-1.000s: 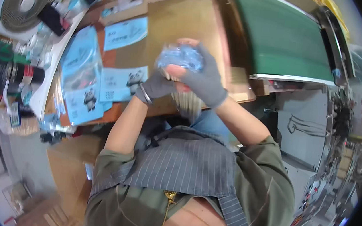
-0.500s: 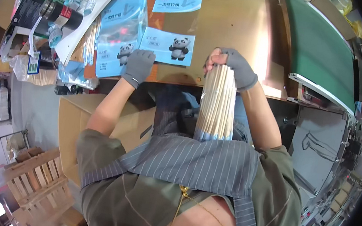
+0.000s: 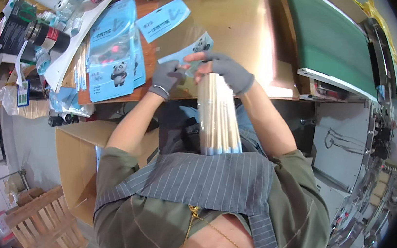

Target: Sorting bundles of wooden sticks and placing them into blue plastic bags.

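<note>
Thin, pale wooden sticks (image 3: 216,116) in clear wrap are held in a bunch, blue ends (image 3: 222,150) pointed near six o'clock. A tilted, light-blue plastic panda bag (image 3: 182,55) is seen at their eleven o'clock.

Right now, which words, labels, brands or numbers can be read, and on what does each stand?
Blue panda packet, left: large characters legible, wording not copied here; its smallest lines are too small to read.
Flat blue panel beside it: large characters, likewise not copied.
Tilted blue panel with a panda: too small to read.
Dark flask: print on red band, too small.
</note>
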Demonstrator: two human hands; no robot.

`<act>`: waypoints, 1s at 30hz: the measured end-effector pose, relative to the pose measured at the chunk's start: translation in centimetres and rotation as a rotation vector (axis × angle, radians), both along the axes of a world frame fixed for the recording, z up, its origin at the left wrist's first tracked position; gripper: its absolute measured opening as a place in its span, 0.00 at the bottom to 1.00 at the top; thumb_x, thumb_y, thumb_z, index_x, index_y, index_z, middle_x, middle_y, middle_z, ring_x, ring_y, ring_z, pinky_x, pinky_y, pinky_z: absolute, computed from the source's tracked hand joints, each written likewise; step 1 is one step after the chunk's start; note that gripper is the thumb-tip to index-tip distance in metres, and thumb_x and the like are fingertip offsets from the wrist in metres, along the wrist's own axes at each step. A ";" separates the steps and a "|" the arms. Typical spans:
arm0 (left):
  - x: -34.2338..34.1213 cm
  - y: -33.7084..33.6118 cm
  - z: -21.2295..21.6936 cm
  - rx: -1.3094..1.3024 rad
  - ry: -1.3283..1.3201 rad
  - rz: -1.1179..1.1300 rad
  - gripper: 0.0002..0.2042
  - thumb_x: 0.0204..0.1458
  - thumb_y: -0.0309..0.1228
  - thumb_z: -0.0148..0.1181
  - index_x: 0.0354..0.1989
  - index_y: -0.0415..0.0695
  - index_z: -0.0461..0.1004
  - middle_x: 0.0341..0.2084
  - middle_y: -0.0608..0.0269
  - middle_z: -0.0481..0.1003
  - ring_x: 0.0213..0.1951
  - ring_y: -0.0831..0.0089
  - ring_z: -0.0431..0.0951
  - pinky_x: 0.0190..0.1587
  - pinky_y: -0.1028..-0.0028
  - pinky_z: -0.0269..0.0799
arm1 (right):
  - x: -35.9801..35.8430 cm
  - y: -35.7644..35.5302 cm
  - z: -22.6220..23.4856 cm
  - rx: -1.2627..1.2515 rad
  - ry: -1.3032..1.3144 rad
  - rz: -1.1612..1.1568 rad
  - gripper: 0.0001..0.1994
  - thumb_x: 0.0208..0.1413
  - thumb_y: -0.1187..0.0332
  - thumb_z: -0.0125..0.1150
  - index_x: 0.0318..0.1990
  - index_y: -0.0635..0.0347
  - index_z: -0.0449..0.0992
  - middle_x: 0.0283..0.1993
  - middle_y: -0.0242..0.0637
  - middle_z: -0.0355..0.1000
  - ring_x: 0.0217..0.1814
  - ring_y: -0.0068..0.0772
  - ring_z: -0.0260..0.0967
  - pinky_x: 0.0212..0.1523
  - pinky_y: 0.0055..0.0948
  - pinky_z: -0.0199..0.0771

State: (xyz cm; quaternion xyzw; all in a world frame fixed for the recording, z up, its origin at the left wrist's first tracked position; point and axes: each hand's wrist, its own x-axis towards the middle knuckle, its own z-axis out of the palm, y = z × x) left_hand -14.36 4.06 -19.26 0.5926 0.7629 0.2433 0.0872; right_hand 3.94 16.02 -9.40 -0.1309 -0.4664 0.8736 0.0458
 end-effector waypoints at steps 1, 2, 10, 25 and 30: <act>1.6 0.6 -1.1 -0.014 -0.264 0.044 0.09 0.50 0.34 0.55 0.24 0.42 0.72 0.20 0.56 0.73 0.25 0.54 0.74 0.28 0.62 0.69 | -0.3 0.0 -0.7 -0.021 0.008 0.018 0.24 0.50 0.69 0.55 0.55 0.71 0.67 0.33 0.38 0.73 0.38 0.31 0.73 0.42 0.28 0.71; 2.4 1.1 -2.5 -0.029 -0.525 0.094 0.09 0.50 0.33 0.54 0.24 0.41 0.72 0.19 0.54 0.73 0.24 0.53 0.74 0.28 0.62 0.69 | -0.5 0.1 -1.5 -0.013 0.005 0.004 0.24 0.50 0.69 0.55 0.55 0.71 0.67 0.33 0.38 0.73 0.38 0.31 0.73 0.42 0.28 0.71; 5.8 0.7 -1.0 0.223 -0.127 0.160 0.09 0.56 0.34 0.51 0.38 0.42 0.70 0.31 0.49 0.74 0.30 0.50 0.74 0.30 0.59 0.70 | 0.7 0.5 -7.8 -0.260 -0.193 -0.122 0.25 0.50 0.69 0.57 0.55 0.75 0.64 0.32 0.43 0.74 0.33 0.33 0.75 0.34 0.29 0.76; 11.1 -9.5 6.7 0.160 -0.259 -0.473 0.13 0.51 0.23 0.57 0.45 0.39 0.75 0.24 0.57 0.75 0.26 0.64 0.77 0.29 0.70 0.72 | 12.7 -7.9 -0.9 0.270 -0.569 -0.286 0.17 0.53 0.54 0.61 0.37 0.62 0.77 0.27 0.40 0.74 0.27 0.29 0.73 0.31 0.28 0.74; 9.4 -1.8 15.5 0.405 -0.272 -0.174 0.06 0.52 0.26 0.58 0.36 0.41 0.76 0.22 0.54 0.72 0.23 0.62 0.74 0.27 0.69 0.68 | 9.2 -1.9 1.8 1.516 -0.387 -0.744 0.18 0.45 0.60 0.69 0.35 0.59 0.68 0.21 0.42 0.67 0.23 0.40 0.71 0.25 0.34 0.68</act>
